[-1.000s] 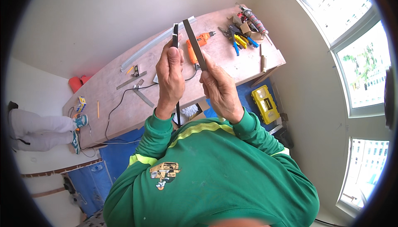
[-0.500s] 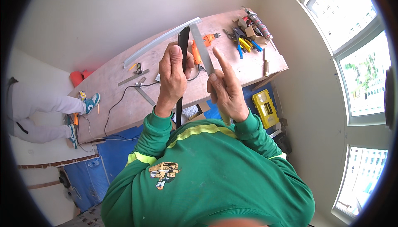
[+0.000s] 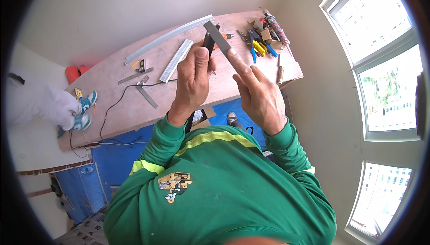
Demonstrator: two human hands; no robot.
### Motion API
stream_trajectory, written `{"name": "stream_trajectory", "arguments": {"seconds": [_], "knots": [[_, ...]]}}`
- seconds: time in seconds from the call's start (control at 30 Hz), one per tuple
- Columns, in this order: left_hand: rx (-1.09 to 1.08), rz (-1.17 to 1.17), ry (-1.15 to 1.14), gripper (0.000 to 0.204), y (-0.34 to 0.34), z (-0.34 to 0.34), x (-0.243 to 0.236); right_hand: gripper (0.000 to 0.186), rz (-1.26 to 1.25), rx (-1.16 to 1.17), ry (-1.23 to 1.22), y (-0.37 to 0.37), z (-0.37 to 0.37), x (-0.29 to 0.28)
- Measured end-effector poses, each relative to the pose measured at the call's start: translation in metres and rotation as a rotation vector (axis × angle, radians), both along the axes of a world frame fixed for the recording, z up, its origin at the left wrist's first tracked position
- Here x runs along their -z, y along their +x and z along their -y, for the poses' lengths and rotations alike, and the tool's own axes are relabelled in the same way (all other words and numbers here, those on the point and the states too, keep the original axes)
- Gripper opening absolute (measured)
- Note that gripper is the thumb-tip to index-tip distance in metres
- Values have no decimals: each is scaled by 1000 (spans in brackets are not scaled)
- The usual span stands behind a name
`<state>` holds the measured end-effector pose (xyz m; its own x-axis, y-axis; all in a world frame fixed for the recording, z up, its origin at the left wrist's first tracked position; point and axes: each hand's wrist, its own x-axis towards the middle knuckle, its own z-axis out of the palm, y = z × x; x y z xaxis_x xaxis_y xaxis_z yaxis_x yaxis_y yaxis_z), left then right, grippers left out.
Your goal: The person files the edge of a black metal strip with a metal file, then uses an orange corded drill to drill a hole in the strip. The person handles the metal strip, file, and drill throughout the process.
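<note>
My left hand (image 3: 193, 81) is closed around a long black tool (image 3: 191, 120), whose handle runs down out of the fist toward my chest. My right hand (image 3: 258, 96) holds a short grey metal strip (image 3: 217, 36), with the index finger stretched along it. The strip tilts up to the left, and its upper end crosses the black tool's top end just above my left hand. Both hands are raised over the wooden workbench (image 3: 134, 106), in front of my green sweatshirt.
On the bench lie a long translucent strip (image 3: 165, 37), a grey metal channel (image 3: 176, 60), flat metal pieces (image 3: 147, 96), a black cable (image 3: 117, 103), blue- and yellow-handled pliers (image 3: 258, 48) and a caulking gun (image 3: 277, 27). Another person's shoes (image 3: 85, 104) are at left. Windows fill the right.
Both hands have stayed together on the tool and strip. My right index finger now lies straight along the strip. The person at left has shifted, with a shoe now nearer the bench.
</note>
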<state>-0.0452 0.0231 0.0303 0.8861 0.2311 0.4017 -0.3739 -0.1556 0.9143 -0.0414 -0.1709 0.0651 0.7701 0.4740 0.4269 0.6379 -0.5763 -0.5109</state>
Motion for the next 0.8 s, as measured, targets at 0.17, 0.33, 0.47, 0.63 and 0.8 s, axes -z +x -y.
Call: {"name": "stream_trajectory", "arguments": {"seconds": [0.17,0.33,0.47,0.63,0.8], "knots": [[-90,-31,-14,49,4,-2,0,69,56,-1,-105,4,-8,-14],[-12,-17,27,48,1,12,16,70,182,12,-179,22,-18,-35],[45,-70,66,47,-9,10,22,53,206,103,-40,30,11,-59],[186,-219,-63,51,-26,-9,3,37,-123,-15,159,65,63,-81],[209,-250,-97,56,-44,1,-5,29,144,-280,-98,109,67,-86]]}}
